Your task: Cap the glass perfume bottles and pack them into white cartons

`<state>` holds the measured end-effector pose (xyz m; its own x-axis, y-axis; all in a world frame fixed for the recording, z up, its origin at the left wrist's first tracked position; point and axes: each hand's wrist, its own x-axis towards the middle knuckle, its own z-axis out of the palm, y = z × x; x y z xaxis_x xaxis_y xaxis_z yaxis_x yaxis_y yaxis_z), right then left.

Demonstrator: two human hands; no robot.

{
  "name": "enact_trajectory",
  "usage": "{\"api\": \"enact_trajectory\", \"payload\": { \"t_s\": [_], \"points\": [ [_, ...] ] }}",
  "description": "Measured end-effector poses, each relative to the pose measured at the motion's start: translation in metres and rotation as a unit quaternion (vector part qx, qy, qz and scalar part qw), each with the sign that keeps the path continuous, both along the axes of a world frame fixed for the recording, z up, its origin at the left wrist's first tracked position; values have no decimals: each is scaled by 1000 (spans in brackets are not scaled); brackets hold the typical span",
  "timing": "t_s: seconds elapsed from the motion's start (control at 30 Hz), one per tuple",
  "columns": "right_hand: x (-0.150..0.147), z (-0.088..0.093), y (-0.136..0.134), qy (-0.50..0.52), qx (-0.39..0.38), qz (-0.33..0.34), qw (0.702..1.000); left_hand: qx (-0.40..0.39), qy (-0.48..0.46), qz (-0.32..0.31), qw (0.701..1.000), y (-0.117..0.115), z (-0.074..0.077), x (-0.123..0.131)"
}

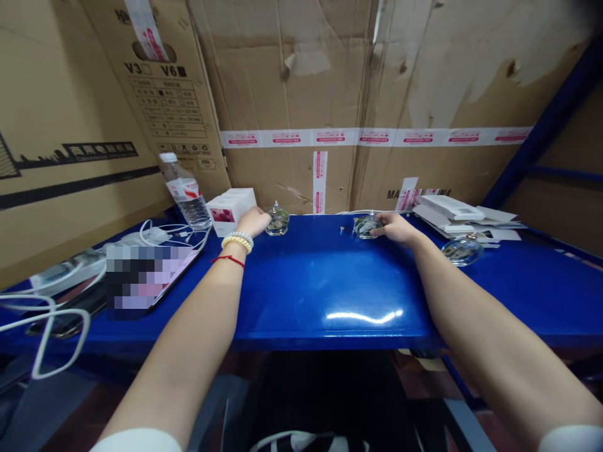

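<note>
At the back of the blue table, my left hand point(254, 221) has its fingers closed at the left side of a round clear glass perfume bottle point(277, 223), which stands upright with its spray nozzle up. My right hand point(396, 227) grips a second perfume bottle point(365, 226) by its right side, thumb in front. Further right lies a third bottle of the same kind point(463, 251), tilted. A tiny metallic piece point(342, 230) sits on the table between my hands. White boxes with a pink picture point(232, 210) stand just behind my left hand.
White flattened cartons point(455, 213) are piled at the back right. A water bottle point(186, 191), white cables point(70, 314), a power strip point(134, 237) and a phone point(160, 276) occupy the left. Cardboard point(301, 81) walls the back; a blue metal post point(532, 125) slants at the right.
</note>
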<state>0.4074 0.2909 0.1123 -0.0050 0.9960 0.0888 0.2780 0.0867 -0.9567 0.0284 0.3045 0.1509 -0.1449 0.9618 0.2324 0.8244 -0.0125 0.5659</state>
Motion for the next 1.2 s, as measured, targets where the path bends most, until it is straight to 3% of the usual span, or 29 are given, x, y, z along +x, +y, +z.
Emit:
{"api": "enact_trajectory", "payload": {
  "t_s": [0.3,0.67,0.87,1.2],
  "points": [
    [9,0,1,-9,-1,-24,1000,-97,-29,-62,993,10,-14,-9],
    [8,2,1,-44,8,-102,994,-78,4,-71,994,13,-20,-15],
    [10,3,1,-87,21,-114,989,-54,-26,-114,992,13,-24,-11],
    [1,-3,3,-99,34,-97,990,-39,43,-85,995,11,-24,-7]
  ]
}}
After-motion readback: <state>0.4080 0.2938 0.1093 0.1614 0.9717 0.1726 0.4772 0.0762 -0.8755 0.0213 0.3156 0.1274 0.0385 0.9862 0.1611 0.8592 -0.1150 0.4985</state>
